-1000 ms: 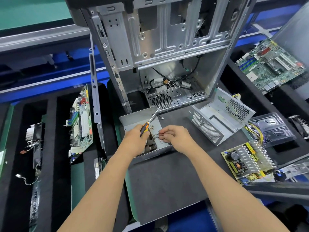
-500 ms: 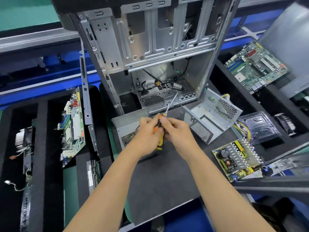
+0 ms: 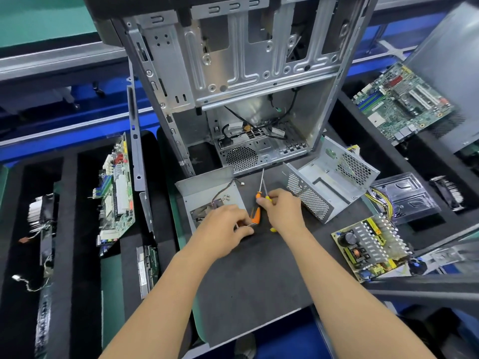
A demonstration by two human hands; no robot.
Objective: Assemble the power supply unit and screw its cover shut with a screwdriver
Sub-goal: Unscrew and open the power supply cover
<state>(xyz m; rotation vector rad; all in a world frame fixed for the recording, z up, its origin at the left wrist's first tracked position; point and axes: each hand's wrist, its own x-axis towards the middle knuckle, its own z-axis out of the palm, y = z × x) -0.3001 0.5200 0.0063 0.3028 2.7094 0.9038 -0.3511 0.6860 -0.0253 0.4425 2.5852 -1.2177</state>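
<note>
The flat grey cover plate (image 3: 207, 190) lies on the dark mat with a few loose screws (image 3: 226, 197) and a small cable on it. My left hand (image 3: 223, 225) curls over the plate's near right corner and pinches its edge. My right hand (image 3: 282, 211) holds an orange-handled screwdriver (image 3: 255, 212) by the top of its handle, tip pointing away. A second thin shaft and bits of yellow handle show in the same hand. To the right, the perforated power supply housing (image 3: 329, 182) stands open. The power supply circuit board (image 3: 370, 244) lies further right, near the mat's edge.
An open computer case (image 3: 246, 86) stands upright just behind the plate. Motherboards lie at the far right (image 3: 399, 99) and on edge at the left (image 3: 116, 187). A clear plastic tray (image 3: 404, 195) and yellow wires (image 3: 381, 200) sit behind the circuit board. A heat sink (image 3: 41, 211) rests at far left.
The screwdriver has passed from my left hand to my right. My left hand has dropped back to the near corner of the cover plate.
</note>
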